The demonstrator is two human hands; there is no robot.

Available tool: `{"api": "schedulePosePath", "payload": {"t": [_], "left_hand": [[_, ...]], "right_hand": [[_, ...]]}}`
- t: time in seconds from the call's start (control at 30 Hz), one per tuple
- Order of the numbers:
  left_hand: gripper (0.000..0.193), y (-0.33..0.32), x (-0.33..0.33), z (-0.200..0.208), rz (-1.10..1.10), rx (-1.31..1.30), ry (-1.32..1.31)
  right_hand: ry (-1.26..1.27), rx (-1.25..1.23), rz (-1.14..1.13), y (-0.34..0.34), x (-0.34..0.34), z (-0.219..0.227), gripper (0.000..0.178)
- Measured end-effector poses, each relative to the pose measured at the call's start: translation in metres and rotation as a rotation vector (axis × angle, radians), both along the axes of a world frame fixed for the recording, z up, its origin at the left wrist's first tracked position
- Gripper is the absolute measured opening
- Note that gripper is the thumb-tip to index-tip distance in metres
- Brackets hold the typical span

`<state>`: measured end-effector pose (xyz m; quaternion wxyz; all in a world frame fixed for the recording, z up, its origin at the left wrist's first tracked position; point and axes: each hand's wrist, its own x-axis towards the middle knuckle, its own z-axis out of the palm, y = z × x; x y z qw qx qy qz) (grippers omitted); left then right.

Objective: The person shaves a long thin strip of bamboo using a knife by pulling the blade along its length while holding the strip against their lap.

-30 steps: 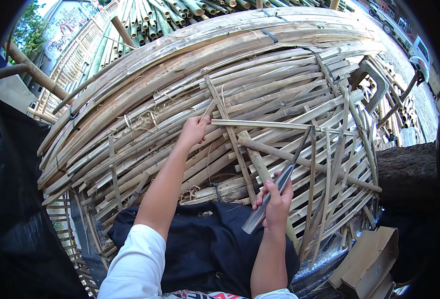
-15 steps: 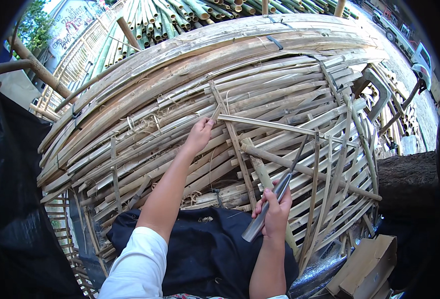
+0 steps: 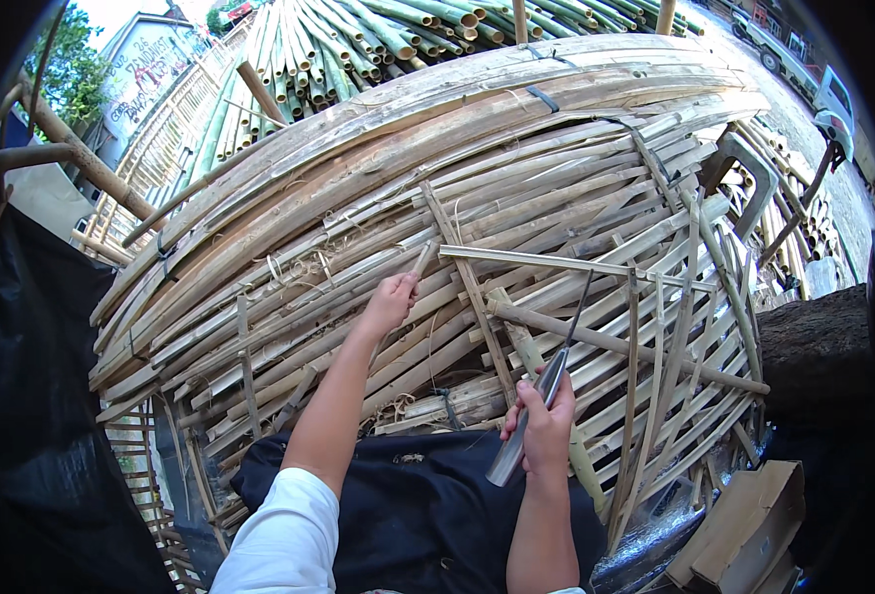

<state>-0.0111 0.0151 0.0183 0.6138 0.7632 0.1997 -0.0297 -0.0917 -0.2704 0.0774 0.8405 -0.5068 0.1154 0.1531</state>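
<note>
My left hand [image 3: 391, 302], arm stretched out, is closed around a short bamboo strip [image 3: 425, 259]. The strip points up and away, its far tip close to the left end of a long pale bamboo slat [image 3: 556, 261]. Nearer to me on the right, my right hand [image 3: 546, 424] grips a knife by its smooth, tube-like metal handle [image 3: 509, 459]. Its thin dark blade [image 3: 580, 315] points up and slightly right, the tip near the long slat. Behind the right hand, a thicker bamboo piece [image 3: 518, 342] leans down toward me.
Split bamboo slats [image 3: 358, 213] form a wide stack ahead. A round pole [image 3: 635, 348] crosses on the right. Black cloth [image 3: 398, 515] covers my lap. A cardboard box [image 3: 749, 525] stands at lower right, a log [image 3: 814, 346] above it. Green bamboo poles [image 3: 308, 59] lie beyond.
The left hand has drawn back slightly toward me with the bamboo strip. My right hand keeps its hold on the knife, nearly unmoved. The whole view has shifted a little.
</note>
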Motion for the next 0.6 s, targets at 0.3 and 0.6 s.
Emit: {"api": "schedulePosePath", "payload": {"t": [0.3, 0.6], "left_hand": [[0.04, -0.015, 0.013, -0.04, 0.037, 0.082, -0.059], [0.033, -0.022, 0.019, -0.042, -0.005, 0.022, -0.09]], "right_hand": [[0.001, -0.007, -0.006, 0.0, -0.001, 0.0, 0.034], [-0.003, -0.043, 0.005, 0.003, 0.0, -0.003, 0.035]]}}
